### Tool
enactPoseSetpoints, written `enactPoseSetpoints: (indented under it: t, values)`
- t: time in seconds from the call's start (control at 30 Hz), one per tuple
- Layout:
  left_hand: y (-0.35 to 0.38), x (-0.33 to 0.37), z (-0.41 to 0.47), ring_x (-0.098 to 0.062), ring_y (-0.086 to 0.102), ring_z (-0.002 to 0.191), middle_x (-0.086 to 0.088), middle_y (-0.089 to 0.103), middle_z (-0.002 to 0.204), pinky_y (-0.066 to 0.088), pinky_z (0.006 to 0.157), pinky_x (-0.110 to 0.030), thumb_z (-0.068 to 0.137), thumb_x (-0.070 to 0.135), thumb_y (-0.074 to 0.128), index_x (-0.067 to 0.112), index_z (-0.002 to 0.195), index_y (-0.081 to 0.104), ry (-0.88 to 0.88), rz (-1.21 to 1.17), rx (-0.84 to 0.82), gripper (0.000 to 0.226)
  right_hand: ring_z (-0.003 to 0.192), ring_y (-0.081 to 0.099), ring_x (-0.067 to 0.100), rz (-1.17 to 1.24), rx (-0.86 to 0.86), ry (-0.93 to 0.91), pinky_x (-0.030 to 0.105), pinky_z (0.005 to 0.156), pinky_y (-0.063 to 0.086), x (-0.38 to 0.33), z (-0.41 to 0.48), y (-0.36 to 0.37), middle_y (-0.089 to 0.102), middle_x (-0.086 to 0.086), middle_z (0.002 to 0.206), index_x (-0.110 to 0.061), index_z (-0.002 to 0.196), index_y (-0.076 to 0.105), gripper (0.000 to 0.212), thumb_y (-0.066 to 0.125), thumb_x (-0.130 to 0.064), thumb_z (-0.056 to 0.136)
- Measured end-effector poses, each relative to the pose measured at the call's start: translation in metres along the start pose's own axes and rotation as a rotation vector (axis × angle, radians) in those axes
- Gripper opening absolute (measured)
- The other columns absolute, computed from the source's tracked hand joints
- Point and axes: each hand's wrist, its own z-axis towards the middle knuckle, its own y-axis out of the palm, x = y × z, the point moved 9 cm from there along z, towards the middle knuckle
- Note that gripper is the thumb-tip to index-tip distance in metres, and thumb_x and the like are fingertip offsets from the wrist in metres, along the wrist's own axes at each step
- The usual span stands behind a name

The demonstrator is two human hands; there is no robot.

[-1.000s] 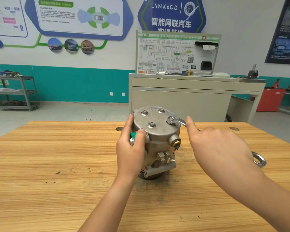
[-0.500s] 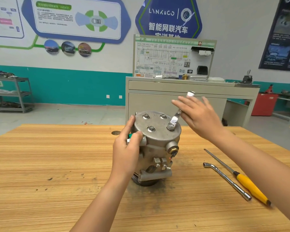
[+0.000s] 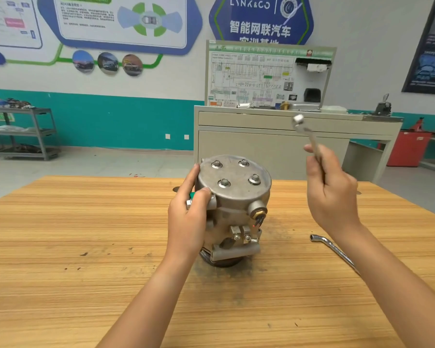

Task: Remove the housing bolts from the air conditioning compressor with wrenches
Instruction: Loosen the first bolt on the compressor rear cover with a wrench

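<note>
A: Task thing first. Where is it?
B: The grey cast-metal air conditioning compressor (image 3: 232, 209) is at frame centre. It stands on end on the pale striped wooden table (image 3: 86, 247) with its flat round cover up. The four silver flanged housing bolts (image 3: 224, 183) sit in that cover, all seated, none out.
A: Why on end?
B: My read is that it turns the bolt heads upward, so a tool drops straight on.
A: And the hands?
B: The left hand (image 3: 189, 222) is on the compressor's left flank, fingers curled round the body, one finger up along the cover rim. It grips and is in full contact. Looks like a brace so the body doesn't spin under torque.
A: Other one?
B: The right hand (image 3: 332, 194), right of centre, has its fingers closed round the shaft of a slim silver metal wrench (image 3: 309, 136). The head end points up into the air.
A: Is the tool on a bolt?
B: No, it's apart from the cover, above and to its right. Nothing is engaged.
A: Bolts relative to the grips?
B: They are just right of the left hand's fingertips, and lower left of the right hand and its tool. The rightmost bolt is nearest.
A: Anything else?
B: A silver L-shaped socket wrench (image 3: 337, 252) lies on the table at lower right. It's untouched, with its far end hidden by the forearm. There's a dark grime smudge (image 3: 239, 271) round the compressor's base.
A: Stage?
B: Judging early, with all four bolts to do. The next move needs the head seated square on a bolt, or it could slip off.
</note>
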Motion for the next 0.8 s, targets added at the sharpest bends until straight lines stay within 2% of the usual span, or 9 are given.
enactPoseSetpoints:
  t: [0.03,0.1,0.23,0.4,0.5,0.6,0.7,0.73,0.8]
  values:
    - [0.001,0.0,0.0,0.026,0.053,0.077,0.04,0.061,0.091,0.042,0.061,0.0,0.095,0.006,0.044,0.028,0.133,0.048,0.002,-0.002,-0.002,0.044,0.041,0.034,0.008,-0.083,-0.084,-0.062,0.029,0.04,0.03,-0.013,-0.004,-0.001,0.038,-0.013,0.053,-0.004,0.12,0.056,0.04,0.037,-0.028,0.093]
    - [0.002,0.001,-0.001,0.028,0.051,0.082,0.038,0.061,0.1,0.041,0.065,0.001,0.095,0.007,0.045,0.029,0.133,0.048,0.013,0.003,-0.008,0.044,0.043,0.049,0.022,-0.333,-0.26,-0.13,0.025,0.041,0.03,-0.029,-0.016,-0.003,0.048,-0.007,0.053,-0.02,0.128,0.053,0.038,0.042,-0.031,0.094]
    - [0.003,0.002,-0.002,0.027,0.052,0.08,0.036,0.059,0.098,0.04,0.06,0.001,0.095,0.007,0.045,0.029,0.133,0.048,0.021,-0.023,0.008,0.044,0.072,0.06,0.022,-0.701,-0.526,-0.009,0.028,0.046,0.026,-0.019,-0.03,-0.003,0.035,-0.011,0.059,-0.051,0.137,0.022,0.043,0.025,-0.043,0.095]
    - [0.003,0.003,-0.003,0.027,0.051,0.086,0.03,0.052,0.111,0.04,0.06,0.001,0.095,0.007,0.045,0.024,0.135,0.049,0.028,-0.028,0.014,0.044,0.059,0.042,0.017,-0.888,-0.602,-0.045,0.026,0.04,0.02,-0.031,-0.025,0.002,0.03,-0.009,0.059,-0.045,0.141,0.008,0.048,0.028,-0.032,0.099]
    - [0.004,0.002,-0.003,0.027,0.047,0.101,0.028,0.052,0.119,0.041,0.075,0.0,0.095,0.01,0.047,0.023,0.137,0.047,0.031,-0.018,0.003,0.045,0.055,0.033,0.016,-0.993,-0.708,-0.081,0.027,0.039,0.016,-0.043,-0.022,0.012,0.025,-0.006,0.06,-0.032,0.145,0.004,0.064,0.035,-0.011,0.093]
    - [0.008,0.001,-0.003,0.017,0.049,0.109,0.022,0.054,0.128,0.047,0.09,-0.015,0.087,0.022,0.052,0.029,0.137,0.048,0.005,-0.045,0.002,0.051,0.065,0.038,0.02,-1.031,-0.799,-0.157,0.027,0.039,0.016,-0.059,-0.02,0.022,0.023,0.0,0.062,-0.013,0.146,0.0,0.07,0.035,0.0,0.087]
    - [0.008,0.001,-0.002,0.018,0.055,0.099,0.025,0.055,0.12,0.048,0.08,-0.011,0.093,0.012,0.049,0.032,0.133,0.049,-0.003,-0.07,0.012,0.045,0.056,0.039,0.02,-1.076,-0.735,-0.163,0.024,0.038,0.016,-0.065,-0.027,0.023,0.026,0.001,0.06,-0.003,0.145,0.013,0.068,0.033,0.004,0.08]
    - [0.007,0.001,-0.002,0.021,0.055,0.094,0.027,0.055,0.116,0.046,0.073,-0.006,0.094,0.009,0.047,0.032,0.132,0.05,0.001,-0.073,0.015,0.045,0.048,0.04,0.019,-1.118,-0.691,-0.138,0.02,0.039,0.015,-0.06,-0.03,0.017,0.032,0.002,0.057,0.0,0.139,0.031,0.064,0.037,0.004,0.075]
    - [0.006,0.001,-0.002,0.024,0.054,0.091,0.03,0.054,0.113,0.042,0.067,-0.002,0.094,0.008,0.046,0.031,0.132,0.05,0.006,-0.079,0.015,0.045,0.033,0.04,0.019,-1.041,-0.417,-0.212,0.018,0.04,0.017,-0.053,-0.03,0.002,0.043,0.006,0.047,-0.004,0.112,0.066,0.044,0.051,0.002,0.071]
